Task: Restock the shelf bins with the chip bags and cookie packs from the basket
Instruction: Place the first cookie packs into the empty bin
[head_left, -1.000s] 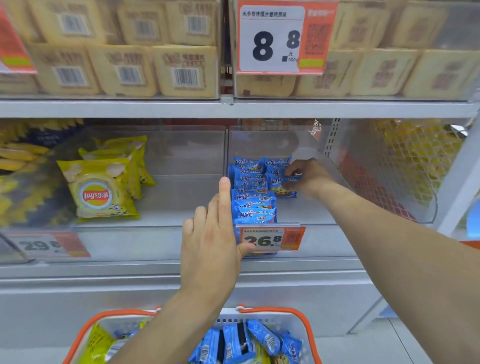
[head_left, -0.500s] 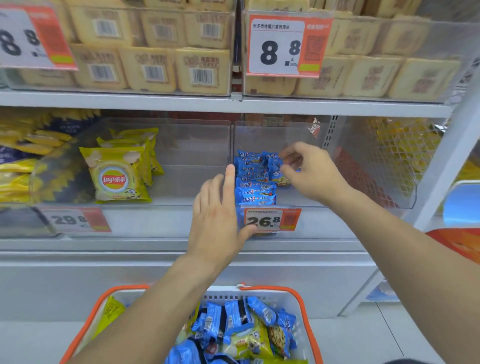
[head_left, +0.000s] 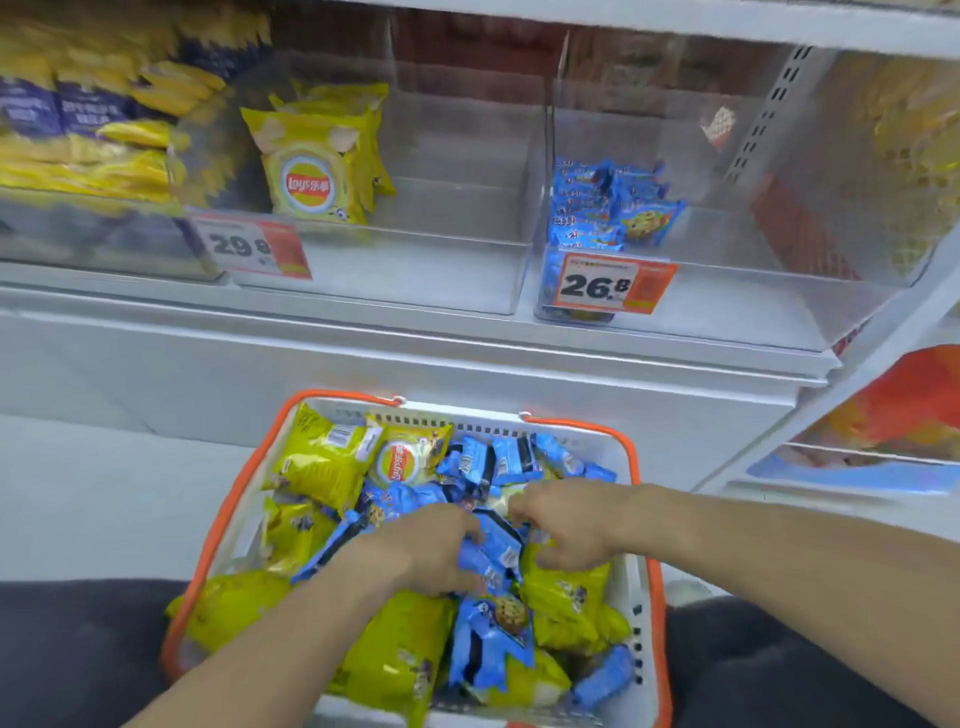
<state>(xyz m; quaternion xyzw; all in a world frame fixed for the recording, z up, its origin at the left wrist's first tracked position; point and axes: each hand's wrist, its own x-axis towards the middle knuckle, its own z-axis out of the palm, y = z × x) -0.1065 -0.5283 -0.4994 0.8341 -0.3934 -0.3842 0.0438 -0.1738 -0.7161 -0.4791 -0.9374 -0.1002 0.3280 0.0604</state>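
Cookie packs (head_left: 493, 551) in blue wrappers were heaped with yellow chip bags (head_left: 322, 457) in the basket (head_left: 234, 509), a white one with an orange rim, set on the floor below the shelf. One blue pack in the middle of the heap was held between both hands. The left hand (head_left: 421, 556) was laid over its left side with the fingers curled onto the wrapper; the right hand (head_left: 566, 519) was closed on its upper right edge, fingers bent down into the pile. The grip of each hand was thus seen as closed on that cookie pack, though the fingertips were blurred.

Above the basket, two clear shelf bins were seen side by side. In the right bin (head_left: 727, 291), more blue cookie packs (head_left: 597, 208) were stacked in a row along its left wall, behind an orange price tag (head_left: 613, 283) marked 26.8. In the left bin (head_left: 415, 270), a few yellow chip bags (head_left: 311, 171) were stood upright at the left, behind a price tag (head_left: 249, 247) marked 29.8. Further yellow and dark blue bags (head_left: 78, 130) were blurred at the far left.
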